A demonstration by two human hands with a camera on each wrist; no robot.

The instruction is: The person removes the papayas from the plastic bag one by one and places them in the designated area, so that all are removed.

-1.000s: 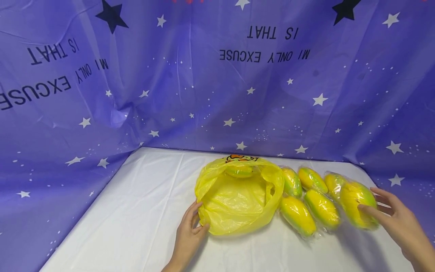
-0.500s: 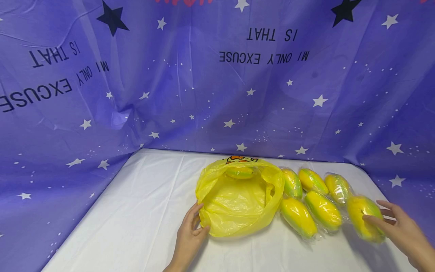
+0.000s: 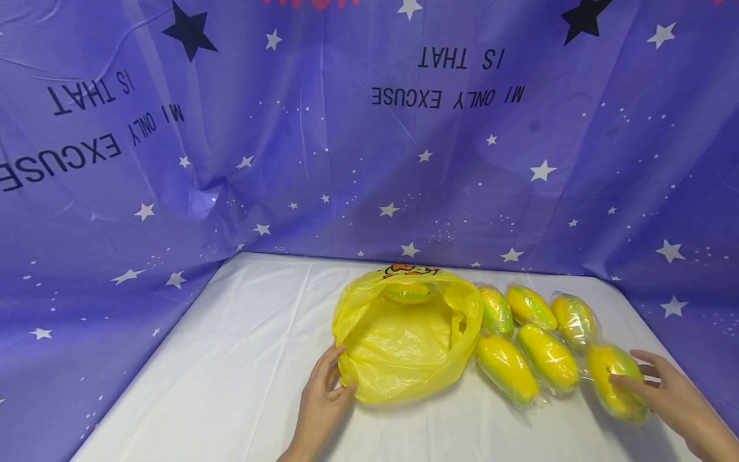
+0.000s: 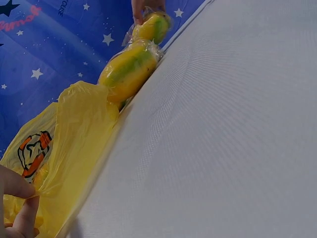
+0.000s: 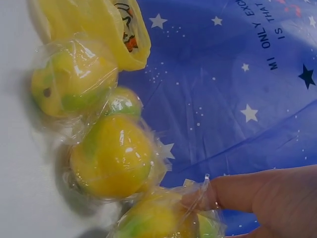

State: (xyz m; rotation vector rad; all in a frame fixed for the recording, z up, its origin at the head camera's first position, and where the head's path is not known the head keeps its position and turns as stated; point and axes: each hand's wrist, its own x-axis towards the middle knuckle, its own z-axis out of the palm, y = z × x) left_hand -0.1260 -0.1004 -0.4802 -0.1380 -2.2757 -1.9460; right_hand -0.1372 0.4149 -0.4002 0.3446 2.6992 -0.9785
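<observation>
A yellow plastic bag [image 3: 398, 375] lies with its mouth towards me, and a wrapped mango [image 3: 407, 293] shows deep inside it. My left hand [image 3: 323, 398] pinches the bag's left rim between thumb and fingers, as the left wrist view also shows. At the right, my right hand [image 3: 672, 394] grips a yellow-green mango [image 3: 614, 385] in clear wrap, thumb on the near side. In the right wrist view this held mango [image 5: 153, 218] is partly cut off at the bottom edge.
Several wrapped mangoes, among them a front one [image 3: 508, 369] and a back one [image 3: 530, 306], lie in two rows right of the bag. A white cloth [image 3: 231, 385] covers the table. A purple star-patterned curtain [image 3: 346, 160] hangs behind and at the sides.
My right hand has brought its mango nearer to me, away from the back-row mango it overlapped before. The left hand keeps its hold on the bag's rim.
</observation>
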